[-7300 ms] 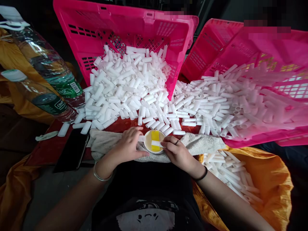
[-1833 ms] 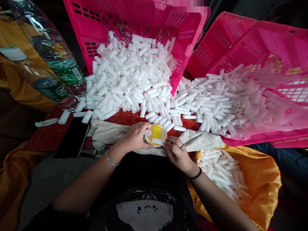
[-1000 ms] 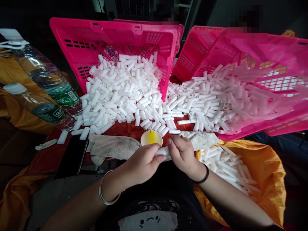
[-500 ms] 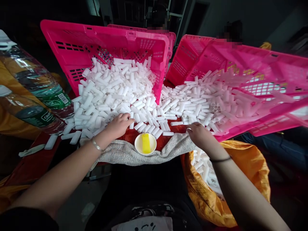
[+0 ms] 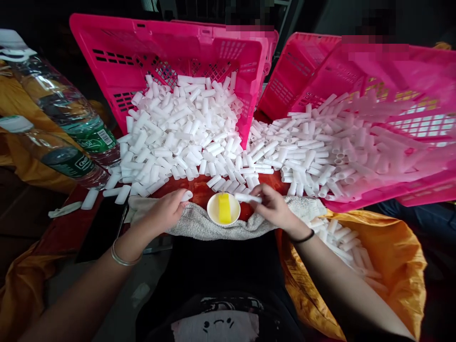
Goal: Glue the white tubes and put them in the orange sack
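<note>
At lower centre, the left hand [image 5: 164, 214] pinches a short white plastic tube [image 5: 186, 195] – the right hand [image 5: 274, 207] grips a longer smooth tube [image 5: 247, 197] – flanking a round dish [image 5: 224, 209] on nubby towel [image 5: 199, 224].

Left arm: bare, reaching forward from lower left, a bangle at the wrist.
Left hand [image 5: 164, 216]: knuckles up, fingers curled, tips pinched together.
Right arm: bare, reaching in from lower right, a dark band at the wrist.
Right hand [image 5: 274, 207]: fingers bent, thumb and forefinger pinched.
</note>
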{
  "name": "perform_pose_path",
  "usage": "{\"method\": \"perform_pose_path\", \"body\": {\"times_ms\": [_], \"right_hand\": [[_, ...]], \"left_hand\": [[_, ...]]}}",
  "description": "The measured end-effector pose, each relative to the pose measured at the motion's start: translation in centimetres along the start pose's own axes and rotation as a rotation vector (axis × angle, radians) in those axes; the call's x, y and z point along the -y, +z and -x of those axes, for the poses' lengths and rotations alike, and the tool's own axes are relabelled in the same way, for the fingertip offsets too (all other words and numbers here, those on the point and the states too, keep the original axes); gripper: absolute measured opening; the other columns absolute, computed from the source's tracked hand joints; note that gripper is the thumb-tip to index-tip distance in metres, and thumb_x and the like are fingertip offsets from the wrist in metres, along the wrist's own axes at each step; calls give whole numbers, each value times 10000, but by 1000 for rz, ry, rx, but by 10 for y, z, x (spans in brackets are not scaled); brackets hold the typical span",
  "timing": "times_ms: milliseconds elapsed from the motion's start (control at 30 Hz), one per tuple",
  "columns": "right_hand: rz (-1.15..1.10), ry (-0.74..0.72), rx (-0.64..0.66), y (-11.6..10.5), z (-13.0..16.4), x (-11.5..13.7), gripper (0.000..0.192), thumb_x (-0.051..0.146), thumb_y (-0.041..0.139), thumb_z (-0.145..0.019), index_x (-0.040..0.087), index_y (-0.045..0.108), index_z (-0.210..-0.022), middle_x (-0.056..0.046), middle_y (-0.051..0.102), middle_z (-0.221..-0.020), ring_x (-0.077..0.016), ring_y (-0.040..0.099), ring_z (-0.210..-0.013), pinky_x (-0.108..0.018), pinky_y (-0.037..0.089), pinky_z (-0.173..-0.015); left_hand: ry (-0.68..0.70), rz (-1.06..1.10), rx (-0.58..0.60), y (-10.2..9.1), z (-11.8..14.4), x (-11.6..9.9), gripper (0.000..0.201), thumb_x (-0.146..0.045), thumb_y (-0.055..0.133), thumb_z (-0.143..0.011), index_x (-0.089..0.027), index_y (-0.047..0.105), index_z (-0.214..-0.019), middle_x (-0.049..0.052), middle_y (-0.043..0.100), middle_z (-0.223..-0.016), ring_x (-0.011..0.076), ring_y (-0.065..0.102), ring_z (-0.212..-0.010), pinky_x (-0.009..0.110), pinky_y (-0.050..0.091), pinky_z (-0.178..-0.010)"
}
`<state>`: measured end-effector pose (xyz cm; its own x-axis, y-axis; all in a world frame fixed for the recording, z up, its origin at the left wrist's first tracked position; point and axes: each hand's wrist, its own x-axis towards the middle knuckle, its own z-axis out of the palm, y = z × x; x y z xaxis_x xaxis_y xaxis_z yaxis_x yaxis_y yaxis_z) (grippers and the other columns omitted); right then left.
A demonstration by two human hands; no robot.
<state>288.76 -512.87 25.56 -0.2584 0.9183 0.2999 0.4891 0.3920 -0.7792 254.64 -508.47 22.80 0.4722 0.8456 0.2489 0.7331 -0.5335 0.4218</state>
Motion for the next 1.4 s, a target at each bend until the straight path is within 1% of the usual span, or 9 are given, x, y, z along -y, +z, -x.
{"method": "perform_pose_path", "body": {"times_ms": [233,400,500,600,767,933,1100,1267,1400], "right_hand": [[302,-197,31,42,-11,-1,255,208,514,-950,164,645,-1164,-141,689,-1161,-241,672,-1043,-401,561,-914],[303,-268,44,44,-5,-9,208,175,497,-948,195,668,-1066,-126,683,-1121,-236,665,-1025,-399,571,-886],[139,-86,37,45,-2,-7,236,250,554,-930,200,612,-1153,-89,673,-1021,-210,670,-900,-373,589,-785],[103,104,28,45,1,-2,260,322,562,-933,187,602,-1151,-62,653,-920,-185,650,-773,-346,583,-702],[209,-151,48,45,8,4,190,264,541,-934,193,669,-1056,-109,606,-1027,-222,623,-950,-398,561,-850],[73,48,20,46,18,7,244,313,538,-956,191,635,-1144,-88,661,-968,-208,655,-876,-363,583,-765],[138,-175,9,46,28,9,171,236,549,-944,216,695,-1030,-103,624,-1054,-208,633,-984,-363,571,-840],[30,-32,-61,51,40,6,234,234,584,-941,237,647,-1166,-87,673,-1058,-201,665,-987,-351,592,-831],[173,-198,-72,54,45,5,193,161,555,-934,242,687,-1051,-91,632,-1053,-208,640,-1030,-364,581,-847]], "left_hand": [[48,102,-5,25,15,-34,290,-373,584,-881,-190,488,-1084,124,616,-1109,290,614,-1068,455,527,-915],[104,115,-18,37,4,-43,761,-588,855,-602,-188,481,-1130,210,535,-1365,401,530,-1256,563,455,-1033],[135,134,-2,41,-6,-49,833,-551,903,-542,-187,482,-1162,215,543,-1372,411,533,-1262,571,453,-1034],[145,148,6,42,-12,-54,856,-499,916,-544,-184,483,-1212,198,587,-1318,401,568,-1219,560,470,-1011],[172,180,-14,44,-11,-54,813,-470,898,-594,-174,482,-1227,178,634,-1232,364,604,-1164,527,484,-985],[208,160,-33,49,-9,-54,850,-473,924,-548,-177,470,-1203,205,586,-1321,379,563,-1231,536,454,-1026],[184,161,-44,53,-10,-54,882,-481,917,-564,-168,456,-1246,195,618,-1273,375,593,-1189,535,472,-996],[199,180,-53,54,-10,-53,859,-485,901,-601,-172,441,-1255,196,619,-1275,355,600,-1182,521,475,-993],[215,156,-86,55,-9,-52,825,-490,916,-570,-183,460,-1185,191,619,-1282,358,607,-1168,524,474,-992]]}}
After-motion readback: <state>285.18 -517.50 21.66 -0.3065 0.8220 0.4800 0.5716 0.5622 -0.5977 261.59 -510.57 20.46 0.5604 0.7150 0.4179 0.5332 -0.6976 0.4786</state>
